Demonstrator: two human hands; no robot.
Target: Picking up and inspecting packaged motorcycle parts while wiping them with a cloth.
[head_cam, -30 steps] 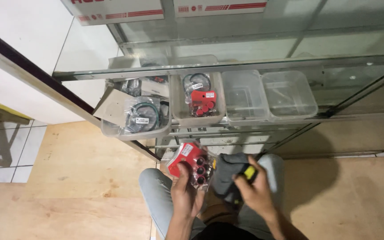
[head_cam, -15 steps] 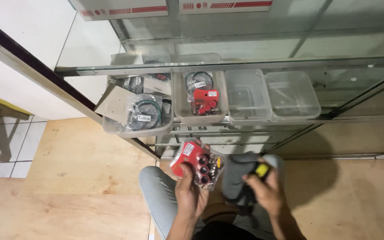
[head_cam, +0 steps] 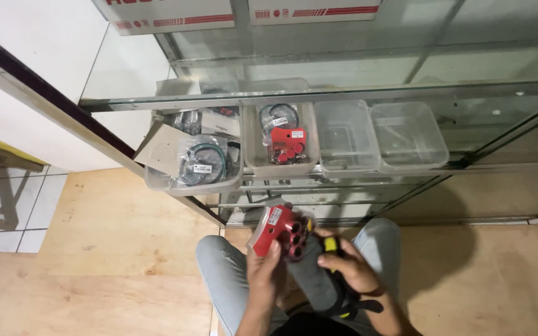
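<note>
Your left hand (head_cam: 263,274) grips a red packet (head_cam: 279,229) of round red parts, fingers curled around its lower edge. At its 3 o'clock your right hand (head_cam: 351,267) closes over a dark grey device (head_cam: 314,274) with a yellow tip, just touching the packet. Both sit over your knees (head_cam: 219,261). At 12 o'clock beyond them, a glass cabinet (head_cam: 344,93) holds four clear bins: one (head_cam: 200,165) with bagged cables at 11, one (head_cam: 281,140) with another red packet, and two (head_cam: 406,134) mostly bare toward 1.
</note>
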